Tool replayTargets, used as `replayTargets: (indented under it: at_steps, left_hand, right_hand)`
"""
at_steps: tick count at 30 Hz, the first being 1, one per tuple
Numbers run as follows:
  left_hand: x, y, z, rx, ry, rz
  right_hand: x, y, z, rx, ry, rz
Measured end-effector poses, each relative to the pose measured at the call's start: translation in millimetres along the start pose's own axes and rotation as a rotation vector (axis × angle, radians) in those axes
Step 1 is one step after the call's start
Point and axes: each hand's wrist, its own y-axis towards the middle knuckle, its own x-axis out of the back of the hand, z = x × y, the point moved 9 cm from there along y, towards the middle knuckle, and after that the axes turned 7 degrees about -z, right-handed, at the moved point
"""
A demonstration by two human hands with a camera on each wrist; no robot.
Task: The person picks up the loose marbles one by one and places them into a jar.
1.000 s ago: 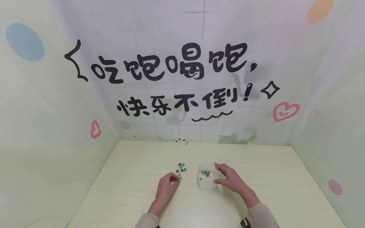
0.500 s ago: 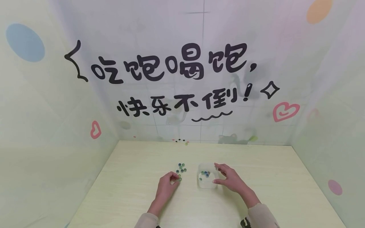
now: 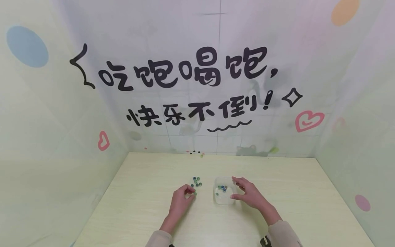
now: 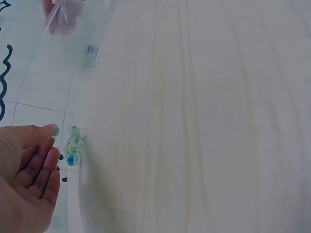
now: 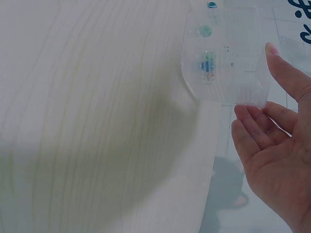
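My left hand (image 3: pixel 181 201) pinches a green glass marble (image 4: pixel 55 130) at the tip of its thumb, low over the table in the head view. Just beyond its fingertips lies a loose group of blue and green marbles (image 3: pixel 196 184). To the right stands a clear plastic box (image 3: pixel 224 201), with several marbles (image 3: pixel 223 188) on its bottom. My right hand (image 3: pixel 249 195) grips that box from its right side, thumb toward the near part and fingers at the far corner. The right wrist view shows its fingertips (image 4: pixel 63 19) against the clear wall.
A pale wood-grain table (image 3: pixel 148 185) bears everything. Behind it rises a white printed backdrop (image 3: pixel 172 31) with large black lettering, and similar sheets close off both sides. A dark object (image 3: pixel 265 241) shows beside the right sleeve (image 3: pixel 284 233).
My left fingertips have shifted very slightly forward among the nearest marbles. The right hand and the box have stayed in place.
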Motion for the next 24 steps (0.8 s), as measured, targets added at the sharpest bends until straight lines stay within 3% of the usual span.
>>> replayTargets:
  at_steps: [24]
  left_hand:
    - [3.6, -0.6, -26.9, -0.047, -0.051, -0.006]
  right_hand:
    - [-1.0, -0.3, 3.7, 0.025, 0.007, 0.013]
